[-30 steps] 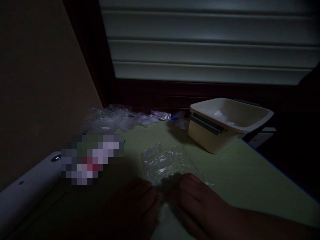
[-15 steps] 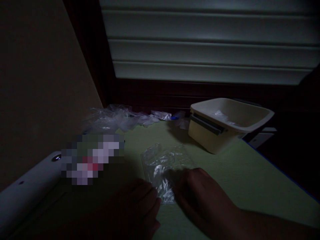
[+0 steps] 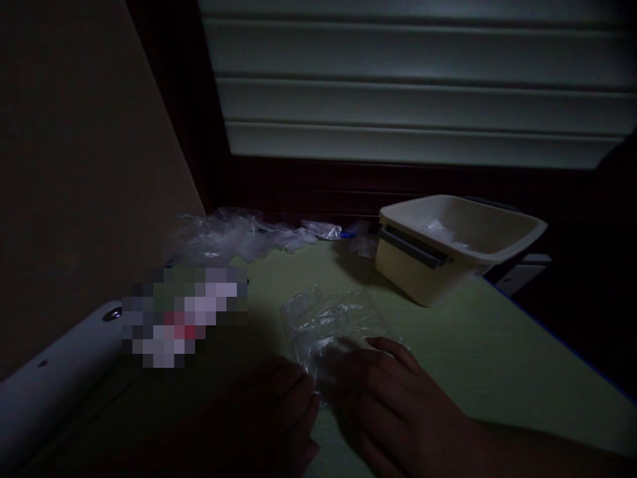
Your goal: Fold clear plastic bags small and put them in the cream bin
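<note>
A clear, crinkled plastic bag (image 3: pixel 333 315) lies flat on the green tabletop in front of me. At its lower left edge is my left hand (image 3: pixel 286 405), its fingers curled closed on the bag's border. My right hand (image 3: pixel 393 398) rests over the lower right part of the bag, fingers stretched out and somewhat apart, the fingertips dark and blurred. Both hands cover the near edge of the bag, and the dim light hides much of the left one.
A cream plastic bin (image 3: pixel 423 272) with a grey handle stands at the back right, some clear plastic inside. Crumpled clear bags (image 3: pixel 223 236) line the table's back edge. A white board-like object (image 3: pixel 64 358) and a pixelated patch are at the left.
My right hand has flattened from a closed shape, its fingers spreading leftward over the bag. The left hand has stayed in place.
</note>
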`<action>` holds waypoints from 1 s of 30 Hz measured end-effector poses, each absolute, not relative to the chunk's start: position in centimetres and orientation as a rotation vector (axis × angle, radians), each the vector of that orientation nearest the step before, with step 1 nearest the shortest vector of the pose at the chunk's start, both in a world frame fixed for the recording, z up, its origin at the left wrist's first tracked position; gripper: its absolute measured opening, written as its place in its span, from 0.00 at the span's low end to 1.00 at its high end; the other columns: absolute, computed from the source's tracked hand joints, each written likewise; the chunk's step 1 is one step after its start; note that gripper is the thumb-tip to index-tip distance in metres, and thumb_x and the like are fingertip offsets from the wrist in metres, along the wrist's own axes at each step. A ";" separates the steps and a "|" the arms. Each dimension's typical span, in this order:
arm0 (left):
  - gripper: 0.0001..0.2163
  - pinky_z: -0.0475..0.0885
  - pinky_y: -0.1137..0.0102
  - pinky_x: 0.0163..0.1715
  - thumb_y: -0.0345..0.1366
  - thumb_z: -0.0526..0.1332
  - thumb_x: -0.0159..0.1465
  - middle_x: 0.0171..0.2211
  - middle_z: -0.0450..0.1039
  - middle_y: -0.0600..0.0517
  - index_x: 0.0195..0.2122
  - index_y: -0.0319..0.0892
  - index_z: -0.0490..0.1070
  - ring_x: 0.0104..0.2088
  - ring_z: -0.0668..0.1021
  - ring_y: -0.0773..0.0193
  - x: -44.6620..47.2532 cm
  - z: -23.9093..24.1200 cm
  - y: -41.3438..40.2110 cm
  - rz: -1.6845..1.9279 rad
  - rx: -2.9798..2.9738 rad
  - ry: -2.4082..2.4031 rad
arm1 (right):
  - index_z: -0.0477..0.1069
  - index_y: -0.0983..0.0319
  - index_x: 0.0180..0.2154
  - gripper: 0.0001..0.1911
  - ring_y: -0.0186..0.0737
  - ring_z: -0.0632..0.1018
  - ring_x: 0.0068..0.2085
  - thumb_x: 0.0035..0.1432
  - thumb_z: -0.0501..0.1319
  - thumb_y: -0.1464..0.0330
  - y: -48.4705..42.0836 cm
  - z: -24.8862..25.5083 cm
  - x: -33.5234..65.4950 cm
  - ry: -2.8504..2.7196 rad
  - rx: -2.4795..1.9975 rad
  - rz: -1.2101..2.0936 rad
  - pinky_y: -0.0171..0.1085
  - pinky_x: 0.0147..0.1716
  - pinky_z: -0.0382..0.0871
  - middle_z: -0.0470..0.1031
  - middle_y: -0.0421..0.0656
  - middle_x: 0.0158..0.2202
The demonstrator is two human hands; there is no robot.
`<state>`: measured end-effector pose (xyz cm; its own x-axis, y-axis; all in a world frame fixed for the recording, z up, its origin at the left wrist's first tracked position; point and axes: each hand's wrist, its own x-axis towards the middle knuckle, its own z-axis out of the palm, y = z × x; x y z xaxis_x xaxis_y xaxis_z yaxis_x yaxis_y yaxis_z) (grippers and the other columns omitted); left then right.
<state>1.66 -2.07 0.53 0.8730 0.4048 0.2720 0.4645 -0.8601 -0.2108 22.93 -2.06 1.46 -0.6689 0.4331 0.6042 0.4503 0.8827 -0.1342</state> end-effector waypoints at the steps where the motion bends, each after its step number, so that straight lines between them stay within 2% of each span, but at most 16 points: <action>1: 0.07 0.67 0.65 0.36 0.38 0.60 0.64 0.29 0.72 0.51 0.33 0.40 0.71 0.34 0.73 0.60 1.7 0.6 -2.0 -0.328 -2.769 -0.654 | 0.73 0.66 0.43 0.11 0.44 0.74 0.49 0.65 0.53 0.72 -2.0 1.5 22.9 -2.419 -0.657 -0.023 0.45 0.55 0.61 0.78 0.49 0.43; 5: 0.06 0.66 0.66 0.37 0.36 0.61 0.63 0.32 0.74 0.53 0.33 0.39 0.71 0.34 0.73 0.61 1.6 1.2 -2.3 -0.388 -2.752 -0.701 | 0.69 0.69 0.53 0.18 0.46 0.72 0.55 0.64 0.53 0.71 -1.6 1.8 22.8 -2.612 -0.827 0.173 0.49 0.59 0.59 0.73 0.53 0.52; 9: 0.06 0.66 0.66 0.42 0.36 0.61 0.64 0.36 0.76 0.51 0.37 0.38 0.72 0.38 0.74 0.61 1.5 1.6 -2.7 -0.398 -2.729 -0.749 | 0.67 0.69 0.56 0.21 0.48 0.69 0.58 0.64 0.53 0.69 -1.6 1.8 23.0 -2.660 -0.932 0.245 0.54 0.61 0.56 0.71 0.53 0.56; 12: 0.06 0.66 0.66 0.42 0.37 0.62 0.64 0.35 0.76 0.52 0.35 0.39 0.72 0.37 0.75 0.61 1.5 1.6 -2.8 -0.389 -2.732 -0.758 | 0.66 0.70 0.57 0.22 0.50 0.68 0.59 0.64 0.52 0.68 -1.7 1.8 23.0 -2.695 -0.953 0.261 0.55 0.61 0.55 0.69 0.54 0.58; 16: 0.06 0.66 0.67 0.44 0.37 0.62 0.64 0.35 0.76 0.53 0.35 0.39 0.73 0.39 0.74 0.62 1.7 1.6 -2.8 -0.443 -2.706 -0.764 | 0.65 0.69 0.58 0.23 0.50 0.67 0.60 0.65 0.51 0.67 -1.7 1.8 23.0 -2.710 -0.973 0.285 0.56 0.61 0.53 0.68 0.52 0.59; 21: 0.07 0.65 0.68 0.48 0.36 0.62 0.64 0.42 0.75 0.50 0.39 0.37 0.73 0.45 0.73 0.61 1.9 1.6 -2.7 -0.482 -2.673 -0.756 | 0.65 0.70 0.58 0.23 0.50 0.66 0.61 0.65 0.51 0.67 -1.7 2.0 23.0 -2.741 -0.991 0.317 0.56 0.62 0.52 0.66 0.54 0.59; 27: 0.09 0.67 0.68 0.41 0.39 0.64 0.61 0.35 0.76 0.51 0.36 0.38 0.72 0.39 0.75 0.61 1.6 1.7 -2.1 -0.444 -2.760 -0.726 | 0.65 0.69 0.58 0.23 0.49 0.66 0.60 0.64 0.51 0.68 -1.7 2.1 22.9 -2.723 -0.995 0.342 0.56 0.62 0.52 0.67 0.52 0.59; 30: 0.09 0.68 0.67 0.41 0.39 0.65 0.61 0.36 0.76 0.51 0.36 0.38 0.72 0.38 0.75 0.60 1.6 1.8 -2.1 -0.428 -2.757 -0.747 | 0.65 0.70 0.58 0.23 0.49 0.66 0.61 0.64 0.51 0.68 -1.7 2.1 22.9 -2.727 -0.992 0.352 0.55 0.62 0.52 0.66 0.53 0.60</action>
<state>1.58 -2.10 1.78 0.8253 0.4485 0.3432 0.5229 -0.8365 -0.1642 22.89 -1.65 2.13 -0.7487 0.6517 0.1213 0.5996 0.7438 -0.2954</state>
